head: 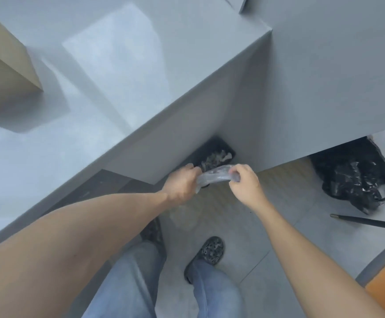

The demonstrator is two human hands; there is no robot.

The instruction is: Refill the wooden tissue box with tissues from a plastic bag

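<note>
Left hand (182, 183) and right hand (244, 183) each pinch one end of the crumpled clear bag (214, 176), held over the bin (212, 154) beside the desk (95, 88). Release directly above the opening. No tissue box identifiable.

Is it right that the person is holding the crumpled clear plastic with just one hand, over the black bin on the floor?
Not quite. The head view shows both hands on it: the left hand grips one end of the clear plastic and the right hand grips the other. The rest is right: it is crumpled and held above the black bin on the floor.
</note>
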